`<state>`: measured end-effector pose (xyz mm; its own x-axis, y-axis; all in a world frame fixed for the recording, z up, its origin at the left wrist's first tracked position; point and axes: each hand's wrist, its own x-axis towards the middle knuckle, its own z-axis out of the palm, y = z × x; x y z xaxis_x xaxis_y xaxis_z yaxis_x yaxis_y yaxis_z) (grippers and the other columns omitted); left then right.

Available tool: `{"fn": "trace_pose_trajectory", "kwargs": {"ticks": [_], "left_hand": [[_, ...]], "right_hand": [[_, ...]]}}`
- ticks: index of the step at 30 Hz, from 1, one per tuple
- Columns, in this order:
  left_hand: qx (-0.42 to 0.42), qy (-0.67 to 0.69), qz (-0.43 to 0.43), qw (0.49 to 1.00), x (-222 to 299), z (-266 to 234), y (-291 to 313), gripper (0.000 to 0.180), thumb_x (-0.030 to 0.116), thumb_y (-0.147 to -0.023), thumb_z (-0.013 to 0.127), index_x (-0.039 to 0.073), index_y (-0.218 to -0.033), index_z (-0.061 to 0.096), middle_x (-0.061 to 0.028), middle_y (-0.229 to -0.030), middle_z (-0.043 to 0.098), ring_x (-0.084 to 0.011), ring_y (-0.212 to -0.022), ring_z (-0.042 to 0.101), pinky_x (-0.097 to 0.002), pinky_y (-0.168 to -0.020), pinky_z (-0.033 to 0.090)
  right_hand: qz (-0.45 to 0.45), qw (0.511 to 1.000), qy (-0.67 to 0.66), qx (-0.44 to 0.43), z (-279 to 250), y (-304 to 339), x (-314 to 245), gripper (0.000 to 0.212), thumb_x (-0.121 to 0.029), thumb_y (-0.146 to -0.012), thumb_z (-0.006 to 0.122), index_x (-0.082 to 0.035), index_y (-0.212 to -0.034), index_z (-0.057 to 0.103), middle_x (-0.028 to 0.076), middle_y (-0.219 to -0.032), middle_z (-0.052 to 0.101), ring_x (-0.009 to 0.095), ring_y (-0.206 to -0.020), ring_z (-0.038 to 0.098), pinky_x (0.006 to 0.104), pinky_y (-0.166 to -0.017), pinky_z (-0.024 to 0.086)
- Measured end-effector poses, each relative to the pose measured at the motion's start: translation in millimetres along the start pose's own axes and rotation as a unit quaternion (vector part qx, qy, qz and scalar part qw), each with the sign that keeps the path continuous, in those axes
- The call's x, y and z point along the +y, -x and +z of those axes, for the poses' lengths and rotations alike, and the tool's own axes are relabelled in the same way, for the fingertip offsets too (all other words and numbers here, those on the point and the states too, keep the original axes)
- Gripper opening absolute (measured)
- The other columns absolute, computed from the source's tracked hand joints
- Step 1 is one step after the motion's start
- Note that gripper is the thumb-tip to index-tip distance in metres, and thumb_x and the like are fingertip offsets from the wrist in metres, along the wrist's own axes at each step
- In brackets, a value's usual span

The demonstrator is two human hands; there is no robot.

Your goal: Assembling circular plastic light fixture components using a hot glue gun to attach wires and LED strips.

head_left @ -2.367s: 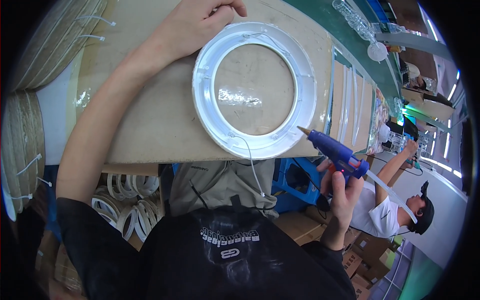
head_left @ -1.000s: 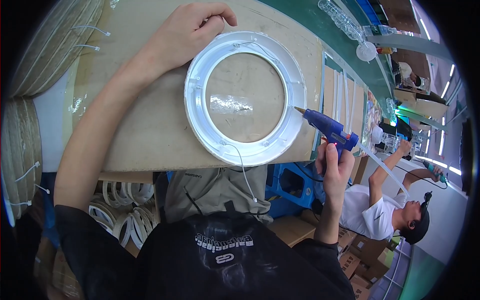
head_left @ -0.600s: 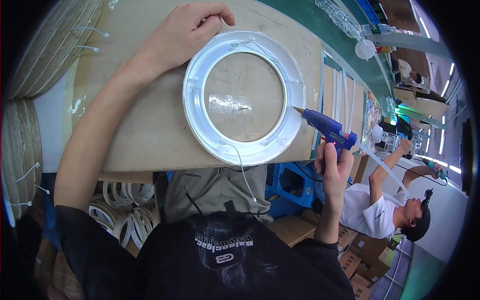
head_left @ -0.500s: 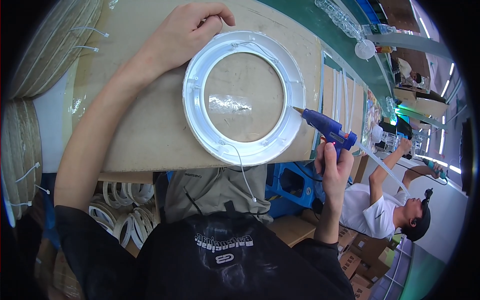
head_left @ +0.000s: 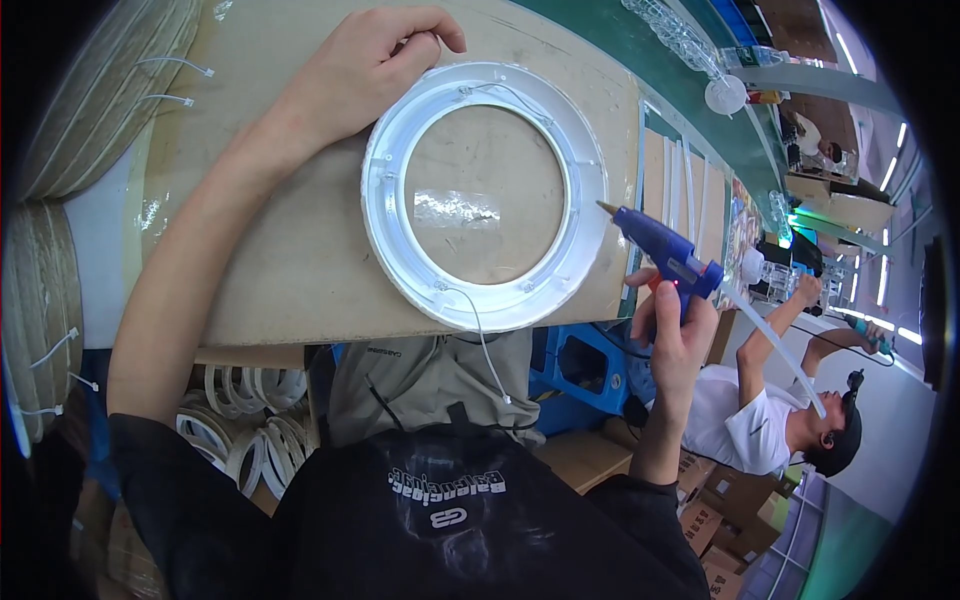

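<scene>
A white ring-shaped lamp frame (head_left: 588,200) lies on the brown work surface, thin wires with small connectors along its channel. One wire (head_left: 482,345) hangs over the near edge. My left hand (head_left: 385,65) rests against the ring's upper left rim, fingers curled; whatever they may hold is hidden. My right hand (head_left: 678,325) grips a blue hot glue gun (head_left: 655,245) by its handle, to the right of the ring. Its brass nozzle points left and sits at the ring's right outer rim. A long translucent glue stick (head_left: 775,340) extends from the gun's back.
Bundles of pale rings (head_left: 110,110) with wires stand at the left. More rings (head_left: 250,400) lie below the table edge. A blue stool (head_left: 585,370) is underneath. Plastic bottles (head_left: 670,30) lie at the far right. At the right, another person (head_left: 750,420) raises both arms.
The glue gun in my right hand has drawn slightly back to the right, its nozzle going from above the ring's inner channel to the outer rim. My left hand has barely shifted.
</scene>
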<state>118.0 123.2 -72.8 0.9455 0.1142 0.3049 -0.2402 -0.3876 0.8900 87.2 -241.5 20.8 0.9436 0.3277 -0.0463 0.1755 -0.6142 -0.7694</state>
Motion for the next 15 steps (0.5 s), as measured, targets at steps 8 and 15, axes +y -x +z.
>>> {"fn": "trace_pose_trajectory", "kwargs": {"ticks": [8, 15], "left_hand": [[-0.006, 0.028, -0.007, 1.0, -16, 5, 2, 0.026, 0.014, -0.09, 0.05, -0.003, -0.098, 0.067, -0.0115, -0.066, 0.061, -0.0163, -0.061, 0.057, -0.0324, -0.06, 0.046], [-0.009, 0.037, -0.013, 0.999, -15, 7, 2, 0.026, 0.013, -0.089, 0.049, -0.003, -0.098, 0.067, -0.011, -0.063, 0.059, -0.0162, -0.058, 0.054, -0.0335, -0.058, 0.044]], "right_hand": [[-0.03, 0.997, -0.06, -0.041, 3, -43, 5, 0.037, -0.027, -0.106, 0.049, 0.007, -0.116, 0.059, 0.013, -0.091, 0.069, 0.007, -0.049, 0.051, 0.0197, -0.042, 0.038], [-0.012, 0.998, -0.028, -0.05, 14, -67, 5, 0.036, -0.028, -0.106, 0.051, 0.005, -0.108, 0.065, 0.01, -0.083, 0.069, 0.007, -0.048, 0.049, 0.0213, -0.043, 0.037]]}}
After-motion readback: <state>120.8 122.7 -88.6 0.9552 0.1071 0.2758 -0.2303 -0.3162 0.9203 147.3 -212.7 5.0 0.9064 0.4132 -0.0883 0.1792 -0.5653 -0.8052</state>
